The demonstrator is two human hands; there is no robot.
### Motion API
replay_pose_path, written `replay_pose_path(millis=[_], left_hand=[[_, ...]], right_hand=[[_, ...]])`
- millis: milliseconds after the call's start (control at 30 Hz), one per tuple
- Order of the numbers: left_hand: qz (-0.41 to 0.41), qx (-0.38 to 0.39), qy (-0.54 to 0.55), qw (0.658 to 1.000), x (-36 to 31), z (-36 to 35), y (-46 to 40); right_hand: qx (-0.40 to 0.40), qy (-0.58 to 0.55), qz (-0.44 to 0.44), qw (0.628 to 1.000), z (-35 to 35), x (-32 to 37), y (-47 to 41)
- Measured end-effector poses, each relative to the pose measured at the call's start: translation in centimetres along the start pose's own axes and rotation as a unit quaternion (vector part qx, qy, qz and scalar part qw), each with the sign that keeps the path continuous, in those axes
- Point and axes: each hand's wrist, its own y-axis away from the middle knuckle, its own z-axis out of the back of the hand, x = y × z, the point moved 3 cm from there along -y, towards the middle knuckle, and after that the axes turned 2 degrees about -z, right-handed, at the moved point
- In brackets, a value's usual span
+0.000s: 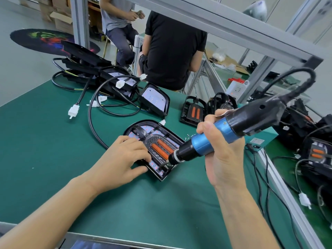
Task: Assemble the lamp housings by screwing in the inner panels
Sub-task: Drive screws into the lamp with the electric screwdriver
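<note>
Head view: we drive a screw into the lamp housing [152, 150] at the centre of the green worktop [53, 141].
Left hand [124, 159] presses flat, fingers spread, on the housing's near-left edge; right hand [222, 150] fingers wrap the blue electric screwdriver [215, 139], bit at the inner panel [161, 149] near corner.

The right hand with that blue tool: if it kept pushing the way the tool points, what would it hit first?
Probably the lamp housing: the right hand aims the screwdriver at its near end.

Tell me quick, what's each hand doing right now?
Left hand: open, pressing down on the lamp housing.
Right hand: closed around the electric screwdriver.
</note>
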Motion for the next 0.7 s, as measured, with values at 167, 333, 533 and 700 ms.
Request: replay_pose_path(millis=[167,333,533,700], left_hand=[[0.004,-0.008,-0.005,1.0,-0.2,-0.3,0.5],[-0.001,-0.011,-0.018,1.0,-0.2,-0.7,0.7],[-0.007,-0.023,-0.005,1.0,-0.4,-0.7,0.7],[0.0,-0.028,0.009,1.0,-0.4,-0.8,0.8]], right_hand=[[-0.102,-0.026,0.078,0.991,2.5,2.6,-0.4],[-0.185,0.038,0.127,0.974,7.0,5.7,-0.6],[-0.209,0.181,-0.041,0.96,13.7,6.3,-2.5],[-0.176,0.305,-0.291,0.89,18.0,0.9,-3.3]])
